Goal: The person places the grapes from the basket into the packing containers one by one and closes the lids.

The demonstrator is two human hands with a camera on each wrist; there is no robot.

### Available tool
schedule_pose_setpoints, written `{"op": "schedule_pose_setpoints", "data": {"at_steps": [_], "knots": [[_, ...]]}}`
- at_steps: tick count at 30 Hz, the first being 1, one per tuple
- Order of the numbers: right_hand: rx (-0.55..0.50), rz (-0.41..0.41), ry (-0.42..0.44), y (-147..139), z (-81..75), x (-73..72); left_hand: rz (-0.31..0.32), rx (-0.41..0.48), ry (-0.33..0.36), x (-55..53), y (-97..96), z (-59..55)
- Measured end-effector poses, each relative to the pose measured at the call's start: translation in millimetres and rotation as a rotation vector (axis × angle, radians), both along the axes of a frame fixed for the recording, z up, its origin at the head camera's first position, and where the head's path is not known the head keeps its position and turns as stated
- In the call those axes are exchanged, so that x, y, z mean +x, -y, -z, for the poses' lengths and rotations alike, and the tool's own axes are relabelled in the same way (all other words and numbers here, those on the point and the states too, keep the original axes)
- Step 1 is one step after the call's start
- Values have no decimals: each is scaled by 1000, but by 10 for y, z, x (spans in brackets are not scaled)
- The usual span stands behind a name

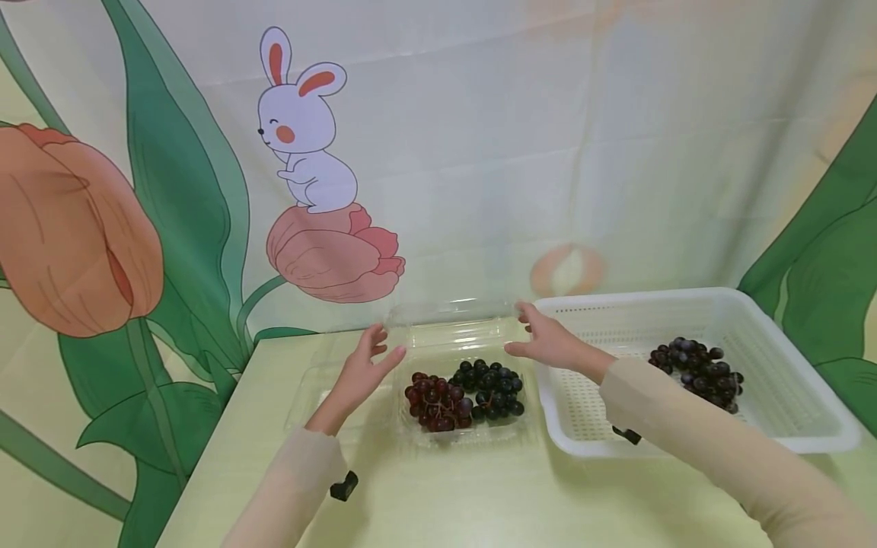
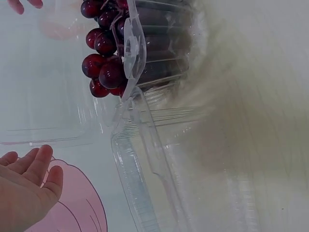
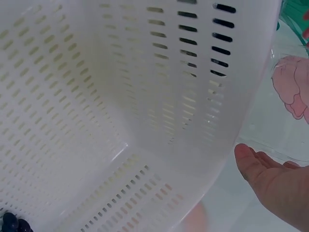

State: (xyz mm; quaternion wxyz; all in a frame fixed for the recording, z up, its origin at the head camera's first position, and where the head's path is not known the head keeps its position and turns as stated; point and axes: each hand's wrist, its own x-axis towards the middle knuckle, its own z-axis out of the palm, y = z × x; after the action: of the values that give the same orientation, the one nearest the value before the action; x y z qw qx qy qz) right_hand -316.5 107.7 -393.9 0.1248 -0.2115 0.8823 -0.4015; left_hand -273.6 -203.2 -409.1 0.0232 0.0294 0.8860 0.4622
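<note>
A clear plastic clamshell box [image 1: 466, 438] stands on the table with its transparent lid [image 1: 455, 335] raised at the back. Inside it, a bunch of red grapes [image 1: 435, 399] lies on the left and a bunch of black grapes [image 1: 489, 384] on the right. My left hand [image 1: 359, 373] is at the lid's left side, fingers spread and slightly bent. On the opposite side, my right hand [image 1: 548, 339] has its fingertips near the lid's right edge, thumb apart from the fingers. Both wrist views show the fingertips of the left hand [image 2: 31, 186] and right hand [image 3: 273, 181] right by the lid's edge.
To the right stands a white perforated basket [image 1: 569, 438] holding more dark grapes [image 1: 699, 369], partly behind the right sleeve. Another clear plastic container [image 1: 308, 396] lies left of the box, partly behind the left hand. A printed curtain [image 1: 466, 152] hangs close behind the table.
</note>
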Motion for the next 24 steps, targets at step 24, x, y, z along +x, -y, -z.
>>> {"op": "schedule_pose_setpoints", "data": {"at_steps": [24], "knots": [[220, -113, -45, -106, -5, 380, 19, 37, -55, 337, -20, 221]]}}
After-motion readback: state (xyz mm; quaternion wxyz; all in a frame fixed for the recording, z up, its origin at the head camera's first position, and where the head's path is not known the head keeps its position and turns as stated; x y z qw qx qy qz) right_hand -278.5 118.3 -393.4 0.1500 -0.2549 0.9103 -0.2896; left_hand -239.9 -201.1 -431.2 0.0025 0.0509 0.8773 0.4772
